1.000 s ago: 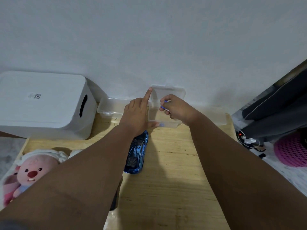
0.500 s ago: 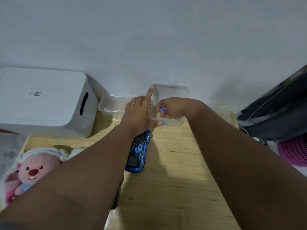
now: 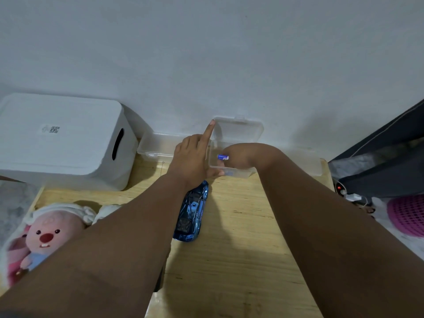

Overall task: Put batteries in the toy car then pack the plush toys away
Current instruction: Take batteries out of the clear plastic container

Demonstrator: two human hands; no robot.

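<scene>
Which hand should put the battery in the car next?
Right. The right hand pinches the blue battery in the clear box; the left hand props its lid.

left hand [image 3: 192,157]: index finger straight up against left edge of clear box [image 3: 238,131] raised lid, thumb on its near wall | right hand [image 3: 238,156]: inside box, pinches blue battery [image 3: 223,157] | toy car [image 3: 192,212]: on wooden table [image 3: 241,249], just near of box | pink plush toy [image 3: 46,235]: near left | white bin [image 3: 59,138]: far left
</scene>
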